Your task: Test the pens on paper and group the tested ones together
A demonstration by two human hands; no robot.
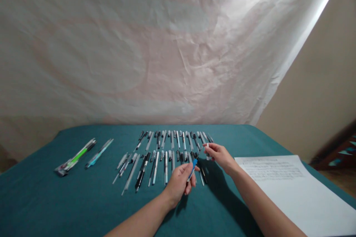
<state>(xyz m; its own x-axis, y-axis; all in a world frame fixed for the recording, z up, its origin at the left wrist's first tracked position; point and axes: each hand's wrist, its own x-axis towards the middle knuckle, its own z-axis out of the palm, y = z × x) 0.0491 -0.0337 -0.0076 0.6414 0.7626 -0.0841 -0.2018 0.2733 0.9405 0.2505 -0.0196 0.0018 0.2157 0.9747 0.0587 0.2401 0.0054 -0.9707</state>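
Fingers of the left hand are clamped on one blue pen; one white piece is pinched by the right hand at one o'clock.

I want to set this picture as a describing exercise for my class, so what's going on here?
A person works over a teal table. The left hand grips a blue-banded pen; the right hand pinches a small white piece at its far end, perhaps the cap. Two rows of pens lie near the hands, two packaged pens to the left, a written sheet to the right.
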